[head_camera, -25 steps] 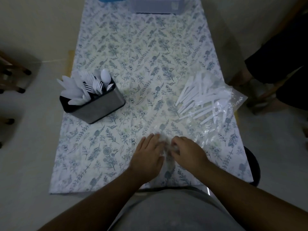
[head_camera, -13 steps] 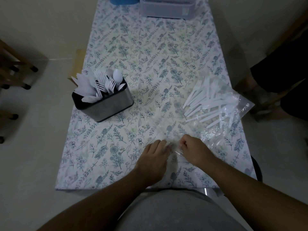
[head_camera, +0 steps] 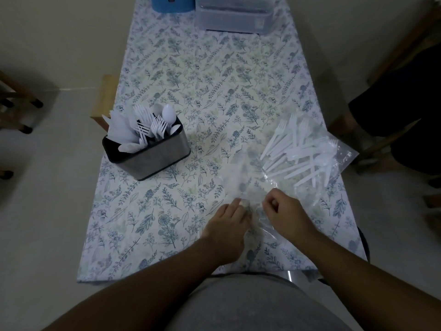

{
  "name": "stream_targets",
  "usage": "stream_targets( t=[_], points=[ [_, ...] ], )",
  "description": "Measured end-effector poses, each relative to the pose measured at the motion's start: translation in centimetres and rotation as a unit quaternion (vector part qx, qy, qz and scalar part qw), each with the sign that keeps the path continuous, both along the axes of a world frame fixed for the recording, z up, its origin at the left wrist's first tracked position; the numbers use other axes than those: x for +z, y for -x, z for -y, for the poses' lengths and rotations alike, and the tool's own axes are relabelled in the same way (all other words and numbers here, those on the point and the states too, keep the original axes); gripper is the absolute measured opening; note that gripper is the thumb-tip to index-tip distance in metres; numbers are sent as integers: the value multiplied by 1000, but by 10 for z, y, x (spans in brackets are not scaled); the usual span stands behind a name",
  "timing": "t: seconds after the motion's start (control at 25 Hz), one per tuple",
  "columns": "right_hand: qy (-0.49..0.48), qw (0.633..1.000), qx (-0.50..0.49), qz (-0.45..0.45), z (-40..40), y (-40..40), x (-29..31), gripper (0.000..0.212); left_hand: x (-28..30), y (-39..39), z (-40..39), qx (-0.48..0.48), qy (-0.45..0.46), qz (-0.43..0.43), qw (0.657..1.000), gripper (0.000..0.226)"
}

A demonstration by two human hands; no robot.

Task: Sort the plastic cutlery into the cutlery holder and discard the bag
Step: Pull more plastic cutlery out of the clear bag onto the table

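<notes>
A clear plastic bag [head_camera: 241,185] lies flat near the table's front edge. My left hand [head_camera: 226,225] and my right hand [head_camera: 286,211] both pinch its near end, fingers curled on the plastic. To the right, a pile of white plastic forks [head_camera: 298,151] lies partly on another clear bag [head_camera: 343,156]. A grey metal cutlery holder [head_camera: 152,154] stands at the left, with white knives, forks and spoons upright in it.
The table has a floral cloth [head_camera: 214,80]. A clear plastic box [head_camera: 233,17] and a blue container [head_camera: 171,3] stand at the far end. A person in dark clothes [head_camera: 401,111] sits at the right. Wooden stool legs [head_camera: 21,101] stand at the left.
My right hand has curled into a pinch on the bag and lifted its near edge a little. My left hand stays on the bag beside it. The view has tilted, showing more of the far end.
</notes>
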State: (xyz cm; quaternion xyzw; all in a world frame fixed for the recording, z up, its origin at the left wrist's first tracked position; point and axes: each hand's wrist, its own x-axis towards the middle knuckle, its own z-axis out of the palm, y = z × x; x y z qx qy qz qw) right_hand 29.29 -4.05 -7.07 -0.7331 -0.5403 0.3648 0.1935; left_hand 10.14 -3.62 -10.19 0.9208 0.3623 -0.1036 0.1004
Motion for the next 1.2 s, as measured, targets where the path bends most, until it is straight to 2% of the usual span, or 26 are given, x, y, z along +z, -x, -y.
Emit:
stream_targets(
  t=[0.12, 0.2, 0.32, 0.4, 0.48, 0.56, 0.6, 0.64, 0.72, 0.76, 0.84, 0.96, 1.0, 1.04, 1.08, 1.12, 1.2],
  points=[
    [-87, 983, -148, -64, -9, -8, 22, 19, 6, 9, -11, 22, 57, 20, 998, 62],
    [-109, 974, -185, -65, -15, -11, 35, 19, 10, 9, -17, 20, 55, 15, 998, 62],
    [-71, 993, -96, -15, -14, -7, 41, 24, 11, 7, -20, 18, 38, 10, 999, 70],
    [-104, 990, -89, -27, -11, -5, 48, 27, 5, 21, -21, 5, 46, 12, 999, 65],
    [-162, 983, -78, -23, -8, -6, 60, 28, 7, 43, -26, 25, 115, 28, 993, 58],
    [-171, 985, -3, 16, -3, 3, 70, 25, 17, 59, -32, 131, 221, 79, 963, 57],
    [-156, 986, 51, 37, 0, 11, 72, 21, 25, 58, -33, 223, 279, 138, 924, 55],
    [-142, 982, 111, 57, 1, 21, 71, 19, 35, 54, -34, 320, 326, 220, 862, 56],
    [-147, 959, 224, 88, 0, 30, 58, 16, 52, 37, -32, 453, 395, 360, 713, 51],
    [-165, 949, 251, 94, -3, 29, 50, 15, 62, 26, -29, 495, 401, 384, 669, 38],
    [-186, 955, 211, 95, -15, 12, 34, 16, 73, 10, -27, 568, 386, 402, 606, 13],
    [-100, 970, 123, 182, -38, -33, 16, 54, 73, 10, -28, 650, 377, 465, 469, 18],
    [-65, 966, 128, 217, -44, -46, 7, 61, 74, 13, -28, 664, 357, 480, 449, 21],
    [-44, 958, 148, 240, -47, -56, -3, 63, 73, 15, -28, 672, 324, 489, 452, 26],
    [-42, 950, 174, 255, -47, -63, -14, 61, 72, 15, -27, 668, 279, 497, 478, 34],
    [-51, 943, 198, 264, -45, -67, -23, 57, 71, 13, -25, 652, 221, 499, 526, 43],
    [-94, 940, 196, 263, -41, -71, -36, 51, 67, 9, -20, 598, 75, 457, 654, 59]
  ],
)
